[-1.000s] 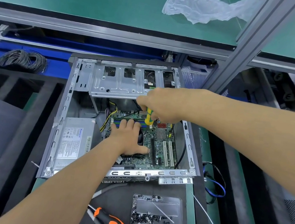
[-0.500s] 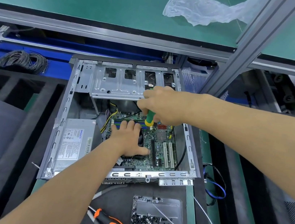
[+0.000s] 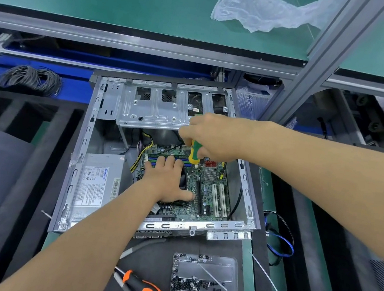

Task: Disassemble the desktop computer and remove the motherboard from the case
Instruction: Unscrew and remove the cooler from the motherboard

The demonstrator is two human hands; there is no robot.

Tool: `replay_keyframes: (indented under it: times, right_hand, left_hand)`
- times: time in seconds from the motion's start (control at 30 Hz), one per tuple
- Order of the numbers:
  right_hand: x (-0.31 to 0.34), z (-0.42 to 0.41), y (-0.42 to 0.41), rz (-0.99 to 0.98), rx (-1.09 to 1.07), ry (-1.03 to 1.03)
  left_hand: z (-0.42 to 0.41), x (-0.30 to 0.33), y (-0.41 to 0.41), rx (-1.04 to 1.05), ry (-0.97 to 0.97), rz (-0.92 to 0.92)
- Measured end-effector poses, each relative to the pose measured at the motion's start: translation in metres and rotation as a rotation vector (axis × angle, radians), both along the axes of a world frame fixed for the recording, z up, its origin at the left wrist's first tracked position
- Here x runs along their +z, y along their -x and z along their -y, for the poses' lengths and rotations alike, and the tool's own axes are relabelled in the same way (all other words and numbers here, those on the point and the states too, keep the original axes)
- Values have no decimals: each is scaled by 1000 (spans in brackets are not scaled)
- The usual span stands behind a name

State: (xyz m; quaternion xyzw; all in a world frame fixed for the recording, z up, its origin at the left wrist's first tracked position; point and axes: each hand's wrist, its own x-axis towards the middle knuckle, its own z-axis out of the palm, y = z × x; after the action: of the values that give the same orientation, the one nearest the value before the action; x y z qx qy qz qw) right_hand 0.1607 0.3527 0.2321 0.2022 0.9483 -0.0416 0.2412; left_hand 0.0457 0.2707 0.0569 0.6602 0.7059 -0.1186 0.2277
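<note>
An open grey desktop case [image 3: 76, 173] lies flat on the bench. Inside it sits the green motherboard [image 3: 211, 192] with white expansion slots, and a silver power supply [image 3: 97, 181] at its left. My left hand [image 3: 166, 178] rests flat on the cooler in the middle of the board, fingers spread. My right hand [image 3: 214, 136] grips a green-and-yellow screwdriver [image 3: 194, 154] that stands almost upright, its tip down on the board near the memory slots. A metal drive cage [image 3: 152, 107] spans the far end of the case.
A metal tray of several small black screws [image 3: 203, 287] lies in front of the case, with an orange-and-black screwdriver [image 3: 143, 289] to its left. Blue cables [image 3: 281, 241] lie to the right, a grey wire coil [image 3: 27, 78] at the far left. A plastic bag [image 3: 262, 9] lies on the green shelf.
My right hand and the screwdriver have shifted slightly up and turned a little on the spot. The left hand stays on the cooler.
</note>
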Motion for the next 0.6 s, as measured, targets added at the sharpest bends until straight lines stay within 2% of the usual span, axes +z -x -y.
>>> replay_keyframes:
  times: [0.07,0.13,0.23,0.43,0.53,0.6]
  right_hand:
    - [0,-2,-3,-49,-180,93]
    - [1,1,-4,-32,-297,61]
    - [-1,1,-2,24,-157,-122]
    - [0,-2,-5,39,101,-113]
    - [0,-3,-9,-44,-133,75]
    - [-2,1,-9,-87,-286,96]
  left_hand:
    - [0,0,0,2,1,1]
    - [0,0,0,3,3,5]
    - [0,0,0,5,2,5]
    - [0,1,0,1,-4,-2]
    - [0,1,-1,1,7,-6]
    - [0,2,-1,3,9,-5]
